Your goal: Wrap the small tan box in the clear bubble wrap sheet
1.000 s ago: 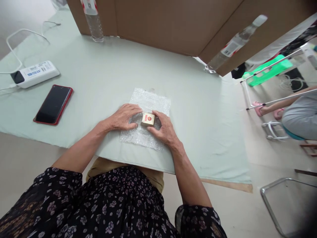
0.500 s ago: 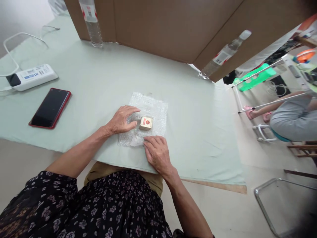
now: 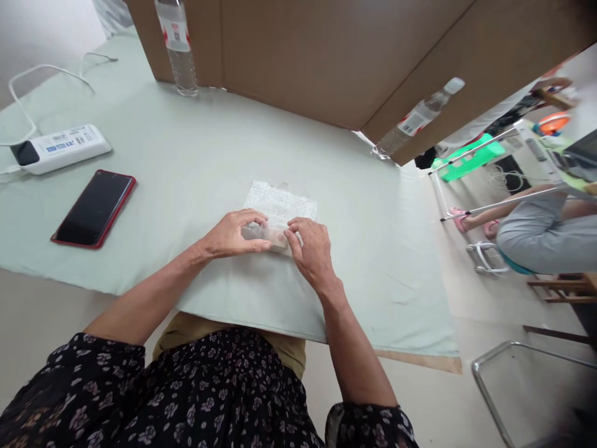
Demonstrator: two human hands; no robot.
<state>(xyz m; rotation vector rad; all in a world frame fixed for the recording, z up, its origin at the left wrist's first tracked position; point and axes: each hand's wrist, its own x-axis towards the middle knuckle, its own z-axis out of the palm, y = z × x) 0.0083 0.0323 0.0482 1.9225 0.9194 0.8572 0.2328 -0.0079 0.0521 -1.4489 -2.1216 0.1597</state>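
A small box (image 3: 278, 238) sits near the front of the cloth-covered counter (image 3: 373, 249), veiled by a layer of bubble wrap (image 3: 282, 203); through it a faint reddish round mark shows on the box's top, its print too dim to read. The left hand (image 3: 237, 234) comes in at nine o'clock of the box, fingers and thumb apart in a loose curve about its left end. The right hand (image 3: 310, 247) is at three o'clock, thumb and fingertips drawn close together at the wrap; whether they pinch it I cannot tell. The wrap's flat part spreads towards twelve o'clock. The counter's near edge runs close at six o'clock, while a broad stretch of cloth reaches the brown cardboard (image 3: 293, 62) at twelve and the counter's side edge at three. At eleven, a bottle (image 3: 180, 53) wears a red-and-white label, lettering too small to read; at one, a similar bottle (image 3: 420, 118) has a barcode on its label. At ten, a white device (image 3: 65, 148) carries blue print and barcodes, illegible at this size. A dark-screened phone (image 3: 93, 209) in a red case lies at nine, well apart from the left hand.
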